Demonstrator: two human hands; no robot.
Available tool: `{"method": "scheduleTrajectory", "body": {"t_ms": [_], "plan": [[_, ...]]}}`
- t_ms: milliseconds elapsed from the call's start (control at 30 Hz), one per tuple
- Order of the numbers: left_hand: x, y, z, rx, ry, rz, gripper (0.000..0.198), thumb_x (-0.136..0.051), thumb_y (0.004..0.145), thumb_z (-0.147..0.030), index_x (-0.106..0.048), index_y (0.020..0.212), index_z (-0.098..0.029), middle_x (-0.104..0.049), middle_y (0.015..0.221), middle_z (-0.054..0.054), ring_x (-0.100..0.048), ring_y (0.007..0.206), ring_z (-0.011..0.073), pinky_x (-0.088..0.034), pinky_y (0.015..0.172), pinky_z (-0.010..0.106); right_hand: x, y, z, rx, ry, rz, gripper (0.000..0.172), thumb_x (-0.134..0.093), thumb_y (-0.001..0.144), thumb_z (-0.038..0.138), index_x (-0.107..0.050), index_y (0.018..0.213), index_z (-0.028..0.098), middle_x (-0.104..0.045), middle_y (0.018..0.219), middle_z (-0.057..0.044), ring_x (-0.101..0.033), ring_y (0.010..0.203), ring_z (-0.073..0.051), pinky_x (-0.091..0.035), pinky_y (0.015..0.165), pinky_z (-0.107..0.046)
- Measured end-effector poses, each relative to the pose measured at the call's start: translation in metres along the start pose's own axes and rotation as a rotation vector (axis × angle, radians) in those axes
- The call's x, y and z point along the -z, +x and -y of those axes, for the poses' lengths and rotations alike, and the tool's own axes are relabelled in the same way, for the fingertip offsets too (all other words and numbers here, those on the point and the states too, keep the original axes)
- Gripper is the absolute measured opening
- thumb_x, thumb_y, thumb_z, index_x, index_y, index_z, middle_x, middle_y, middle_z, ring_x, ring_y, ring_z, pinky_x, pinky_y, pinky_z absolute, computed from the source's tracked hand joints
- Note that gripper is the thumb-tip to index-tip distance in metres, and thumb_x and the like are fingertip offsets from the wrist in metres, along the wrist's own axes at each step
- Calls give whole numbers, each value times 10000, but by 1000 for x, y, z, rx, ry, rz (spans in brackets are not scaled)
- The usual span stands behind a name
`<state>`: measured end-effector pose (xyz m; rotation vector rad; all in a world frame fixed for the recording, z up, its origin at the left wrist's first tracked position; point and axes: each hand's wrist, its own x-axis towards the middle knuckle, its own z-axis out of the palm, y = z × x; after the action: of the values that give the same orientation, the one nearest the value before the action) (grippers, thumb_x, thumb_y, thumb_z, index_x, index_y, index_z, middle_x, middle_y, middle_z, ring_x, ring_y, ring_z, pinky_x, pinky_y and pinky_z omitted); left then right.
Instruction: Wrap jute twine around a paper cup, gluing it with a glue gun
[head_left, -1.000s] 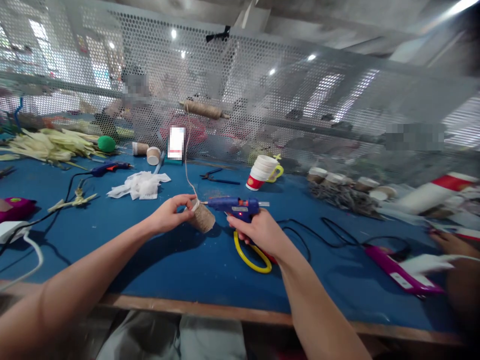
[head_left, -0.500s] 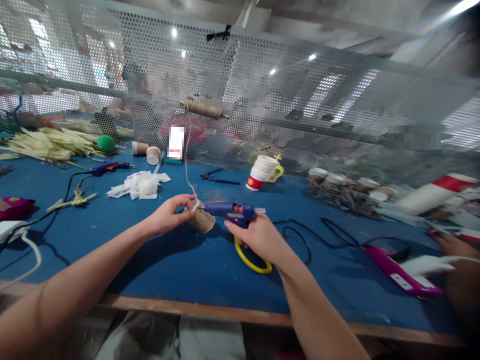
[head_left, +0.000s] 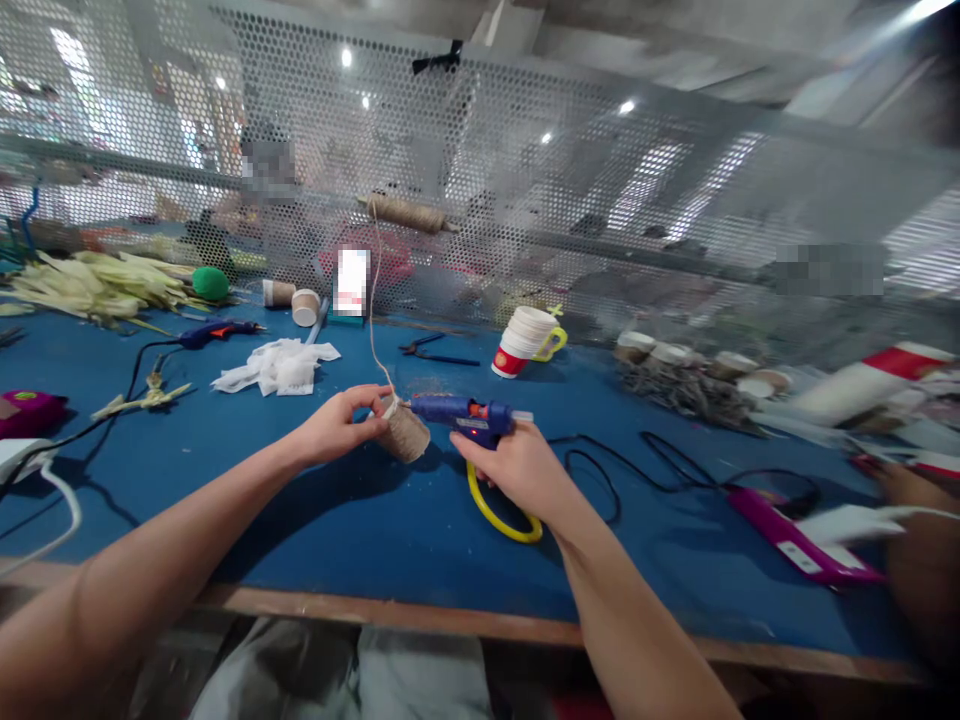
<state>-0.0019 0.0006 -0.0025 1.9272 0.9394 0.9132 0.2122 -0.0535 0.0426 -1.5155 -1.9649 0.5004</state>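
Observation:
My left hand [head_left: 343, 425] pinches a small cup [head_left: 405, 434] wrapped in brown twine, held tilted above the blue table. From the cup's rim a strand of twine [head_left: 373, 330] runs up to the spool [head_left: 411, 214] at the mesh panel. In my right hand [head_left: 521, 465] is a blue glue gun [head_left: 469, 413] with a small red light and a clear glue stick at its back. Its nozzle points left, close to the cup's rim; whether it touches cannot be made out. A yellow ring [head_left: 501, 522] shows below my right hand, partly hidden by it.
Behind my hands are pliers [head_left: 439, 353], stacked paper cups [head_left: 521, 342] and a lit phone [head_left: 351, 282]. White tissue [head_left: 279, 366] and another glue gun [head_left: 217, 333] lie left. Rightward are a cable, a purple power strip [head_left: 799, 540] and another person's arm [head_left: 919, 540].
The glue gun's nozzle has shifted slightly right along the cup's rim, and the cup has turned a little in my left hand. Both hands keep their hold.

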Motion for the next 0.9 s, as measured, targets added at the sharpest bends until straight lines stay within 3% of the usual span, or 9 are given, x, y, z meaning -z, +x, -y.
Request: {"method": "scheduleTrajectory", "body": {"t_ms": [367, 567, 900], "plan": [[0, 0, -1, -2, -3, 12, 158, -535, 722, -308, -482, 685, -164, -469, 1294, 171, -396, 1236, 261, -266, 1018, 413, -1, 1, 5, 69, -41, -10, 163, -505, 687, 282, -491, 561, 181, -528, 517, 11, -465, 505, -126, -387, 521, -253], [1, 0, -2, 3, -10, 21, 150, -531, 721, -302, -475, 683, -168, -468, 1296, 172, -382, 1248, 259, -258, 1022, 415, -1, -1, 6, 40, -27, -5, 214, -517, 699, 272, -452, 513, 188, -468, 413, 33, -431, 412, -104, -368, 460, -237], [1, 0, -2, -12, -2, 25, 151, -533, 725, -301, -475, 680, -170, -471, 1296, 171, -375, 1255, 257, -259, 1019, 420, 1, -3, 8, 20, 30, 29, 217, -525, 704, 273, -466, 513, 188, -488, 394, 38, -449, 376, -97, -382, 436, -226]]}}
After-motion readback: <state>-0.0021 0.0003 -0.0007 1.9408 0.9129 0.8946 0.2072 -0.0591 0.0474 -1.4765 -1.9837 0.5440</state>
